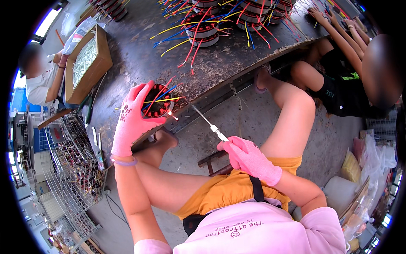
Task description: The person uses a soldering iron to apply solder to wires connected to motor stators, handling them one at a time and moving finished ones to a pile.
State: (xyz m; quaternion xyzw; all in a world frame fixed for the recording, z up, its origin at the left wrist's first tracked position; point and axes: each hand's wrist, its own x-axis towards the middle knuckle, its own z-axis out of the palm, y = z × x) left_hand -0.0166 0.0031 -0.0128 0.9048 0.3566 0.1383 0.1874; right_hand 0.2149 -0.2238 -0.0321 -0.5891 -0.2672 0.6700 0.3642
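A stator (pixel 160 101) with red, blue and yellow wire leads rests at the near edge of the dark table. My left hand (pixel 133 116), in a pink glove, grips it from the left, its thumb across the near side and its fingers along the far side. My right hand (pixel 249 158), also gloved in pink, is closed round a slim tool (pixel 217 132) with a whitish handle and a long thin metal shaft. The tool points up and left, its tip apart from the stator. A small bright spot shows at the stator's near right rim; I cannot tell what it is.
Several wired stators (pixel 203 36) stand at the table's far side (pixel 144 34). A cardboard box (pixel 103 51) of thin white sleeves sits at far left, beside a co-worker (pixel 44 80). Wire baskets (pixel 72 169) stand at left. Another co-worker (pixel 347 91) sits at right.
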